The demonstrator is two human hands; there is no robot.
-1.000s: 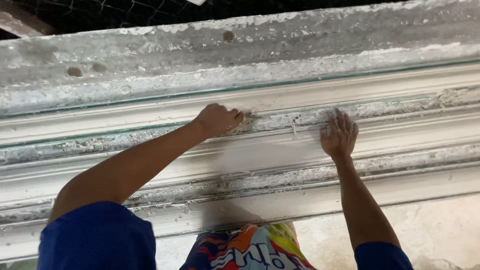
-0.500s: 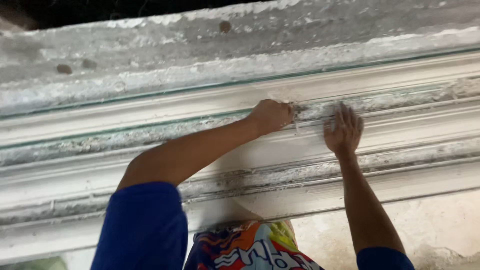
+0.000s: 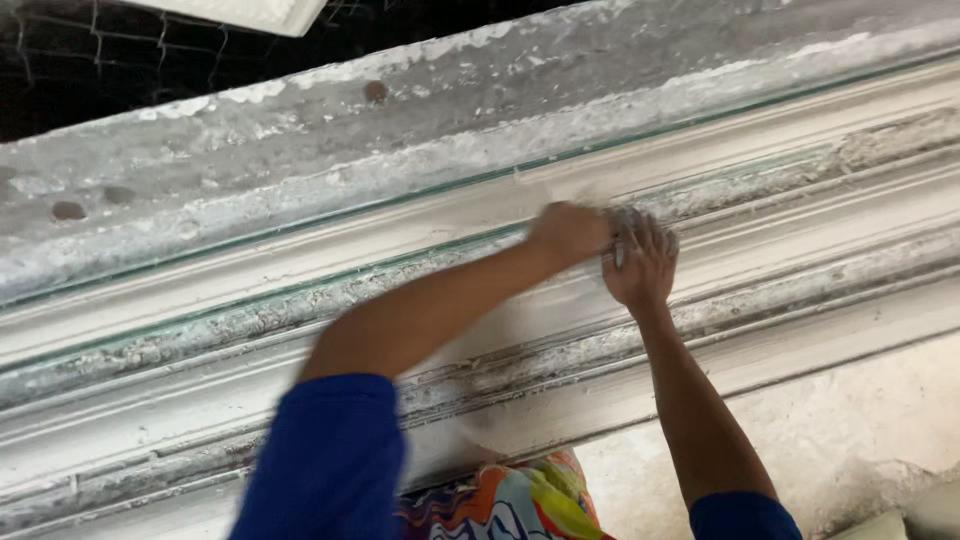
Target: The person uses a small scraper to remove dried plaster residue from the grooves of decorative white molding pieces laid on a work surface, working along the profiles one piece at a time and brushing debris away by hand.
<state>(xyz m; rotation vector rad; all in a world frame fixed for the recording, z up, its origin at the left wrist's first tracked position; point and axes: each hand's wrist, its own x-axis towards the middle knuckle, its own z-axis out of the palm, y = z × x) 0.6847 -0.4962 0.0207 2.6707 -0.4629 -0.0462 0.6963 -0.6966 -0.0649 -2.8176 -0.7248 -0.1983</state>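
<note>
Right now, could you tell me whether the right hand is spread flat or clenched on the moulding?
Spread: the right hand lies palm-down with fingers splayed on the white plaster moulding, beside the closed left hand.

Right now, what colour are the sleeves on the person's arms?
Deep blue, both the left sleeve and the right sleeve, seen in the head view.

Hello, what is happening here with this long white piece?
A person in blue sleeves works with both bare hands on a long white moulded strip with ridges and grooves, crusted with rough plaster-like residue. The left hand and the right hand press side by side on one groove near the middle of the strip, almost touching. The left hand is blurred, so whether it holds a small tool cannot be told. Behind the strip runs a rough grey ledge.
</note>
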